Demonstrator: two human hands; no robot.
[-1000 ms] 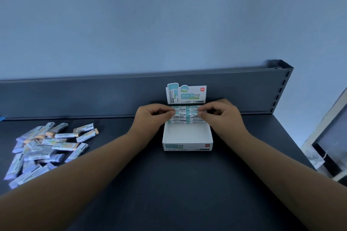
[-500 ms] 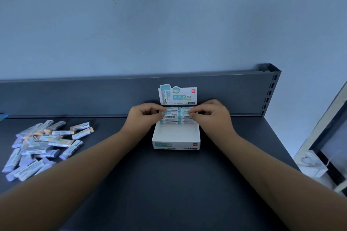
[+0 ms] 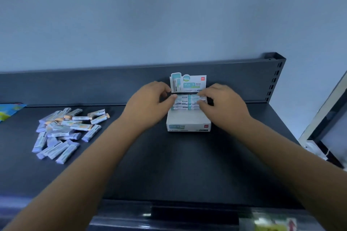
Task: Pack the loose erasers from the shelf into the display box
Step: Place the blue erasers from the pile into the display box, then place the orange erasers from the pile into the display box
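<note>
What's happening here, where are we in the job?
A person is filling a white display box on a dark shelf. The left hand and right hand both pinch the packed erasers, which sit in two columns at the back of the box. The front part of the box is unfilled. A pile of loose erasers lies on the shelf to the left, not yet packed.

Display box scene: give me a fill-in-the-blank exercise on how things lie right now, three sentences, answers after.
The loose erasers lie piled on the shelf to the person's ____.
The packed erasers fill only the ____ end of the display box, below its raised flap.
The left hand and the right hand pinch the packed erasers with their ____.
Missing words: left; far; fingers.
</note>
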